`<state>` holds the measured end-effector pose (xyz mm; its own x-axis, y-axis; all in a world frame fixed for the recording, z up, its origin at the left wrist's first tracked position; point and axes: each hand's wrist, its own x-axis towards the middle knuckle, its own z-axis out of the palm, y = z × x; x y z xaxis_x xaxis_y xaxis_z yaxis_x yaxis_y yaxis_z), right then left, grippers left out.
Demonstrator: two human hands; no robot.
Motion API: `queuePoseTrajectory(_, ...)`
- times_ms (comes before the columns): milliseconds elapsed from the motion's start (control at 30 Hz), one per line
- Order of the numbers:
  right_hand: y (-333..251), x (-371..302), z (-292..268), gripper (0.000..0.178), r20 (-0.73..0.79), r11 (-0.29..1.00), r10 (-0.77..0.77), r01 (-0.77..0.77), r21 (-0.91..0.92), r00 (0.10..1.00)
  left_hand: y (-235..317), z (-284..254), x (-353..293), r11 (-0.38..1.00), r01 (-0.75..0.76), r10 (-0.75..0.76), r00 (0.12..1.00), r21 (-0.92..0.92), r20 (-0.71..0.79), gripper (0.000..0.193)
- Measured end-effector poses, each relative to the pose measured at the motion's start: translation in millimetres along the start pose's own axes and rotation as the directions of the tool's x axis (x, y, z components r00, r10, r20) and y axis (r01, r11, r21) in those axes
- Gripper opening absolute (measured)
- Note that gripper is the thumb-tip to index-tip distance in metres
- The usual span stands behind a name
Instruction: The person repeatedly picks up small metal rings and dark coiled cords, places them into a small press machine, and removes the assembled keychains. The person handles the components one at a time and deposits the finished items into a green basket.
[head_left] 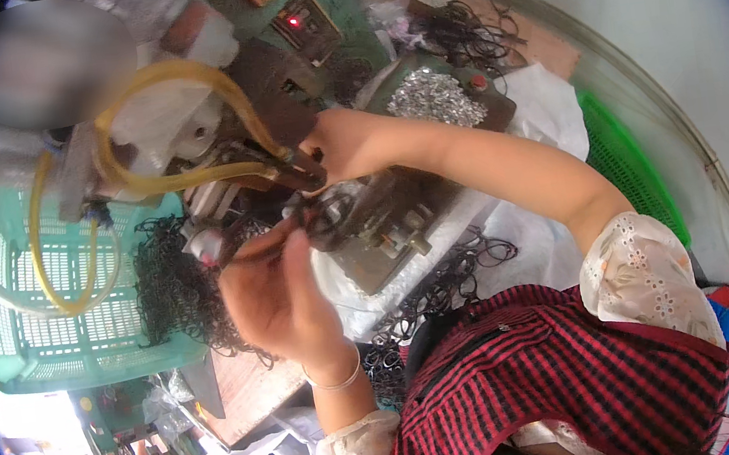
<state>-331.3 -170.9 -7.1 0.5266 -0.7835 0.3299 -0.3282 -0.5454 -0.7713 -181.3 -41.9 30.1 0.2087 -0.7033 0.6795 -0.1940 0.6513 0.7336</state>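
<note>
In front of a green bench press machine [334, 66], my left hand [268, 300] is raised with thumb and fingers brought together. A thin black loop [331, 218], like an elastic band, shows at its fingertips; motion blurs the detail. My right hand [358, 144] reaches in from the right to the machine's dark metal head [297, 170]. Its fingers are curled and partly hidden there, so what they hold cannot be made out. Below both hands lies the machine's metal base [381, 248]. Many black loops [454, 275] lie between the machine and my lap.
Small silvery metal pieces [435, 98] fill a tray right of the machine. A teal basket [78, 357] and a pile of black loops [173, 280] stand at left. Yellow hoses [221, 81] arch over the machine. A green basket [628, 165] stands at right. Two people are at far left.
</note>
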Motion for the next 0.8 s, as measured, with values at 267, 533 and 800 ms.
queuePoseTrajectory(267, 10, 14, 5, 0.031, 0.004, 0.993, 0.097, -0.096, -0.068, 0.995, -4, 5, 18, 0.990, 0.105, -0.118, 0.981, 0.089, 0.155, 0.013)
queuePoseTrajectory(533, 40, -67, -34, 0.019, -0.630, 0.966, 0.226, -0.256, 0.046, 0.743, -5, 16, 17, 0.960, -0.082, 0.035, 0.984, 0.266, 0.176, 0.013)
queuePoseTrajectory(800, 77, -120, -35, 0.013, -0.769, 0.893, 0.153, -0.420, -0.160, 0.620, -8, 21, 19, 0.965, -0.063, 0.025, 0.988, 0.253, 0.151, 0.013)
